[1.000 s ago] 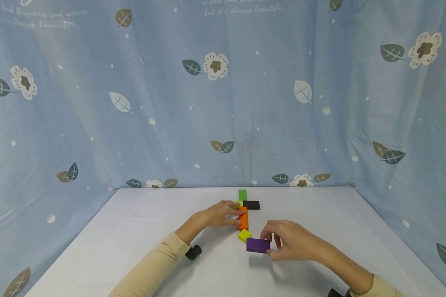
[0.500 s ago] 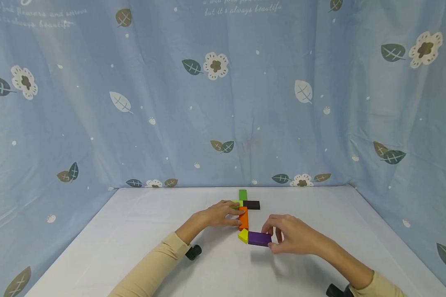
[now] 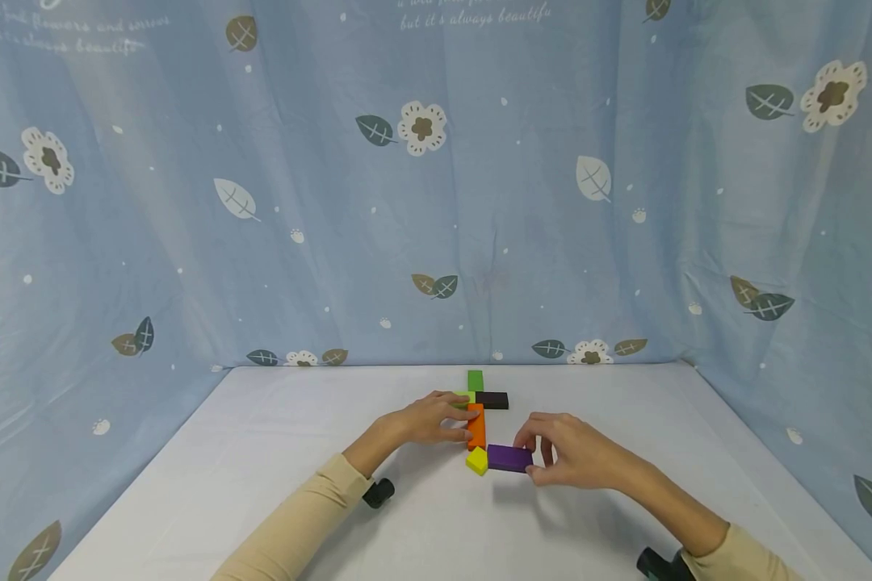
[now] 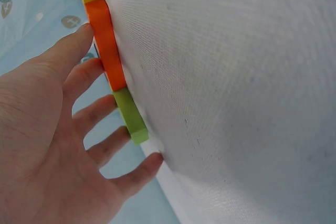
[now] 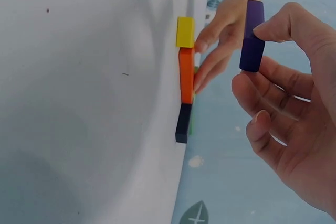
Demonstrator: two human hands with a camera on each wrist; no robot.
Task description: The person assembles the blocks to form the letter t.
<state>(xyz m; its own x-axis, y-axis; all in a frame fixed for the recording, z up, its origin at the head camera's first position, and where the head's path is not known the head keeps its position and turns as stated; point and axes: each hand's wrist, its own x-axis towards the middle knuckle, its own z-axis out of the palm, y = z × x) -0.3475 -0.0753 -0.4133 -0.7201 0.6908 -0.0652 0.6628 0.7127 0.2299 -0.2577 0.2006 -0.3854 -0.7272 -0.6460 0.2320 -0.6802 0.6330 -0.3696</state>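
Note:
In the head view my right hand (image 3: 577, 453) pinches a purple rectangular block (image 3: 509, 458) between thumb and fingers, holding it above the table with its shadow below. The block's left end overlaps a yellow block (image 3: 477, 461). From there an orange block (image 3: 477, 428) runs away from me to a light green block (image 4: 131, 114) and a black block (image 3: 492, 400), with a green block (image 3: 475, 381) farthest off. My left hand (image 3: 429, 420) lies alongside with spread fingers, the fingertips at the sides of the orange and light green blocks in the left wrist view.
The white tabletop (image 3: 276, 436) ends at the back against a blue curtain (image 3: 320, 266) printed with leaves and flowers. Black wrist cameras hang below both forearms, one by the left sleeve (image 3: 298, 516) and one by the right sleeve (image 3: 741, 557).
My right hand has carried the purple block away from me and slightly right, from in front of the yellow block to beside it. The left hand and the laid blocks have stayed put.

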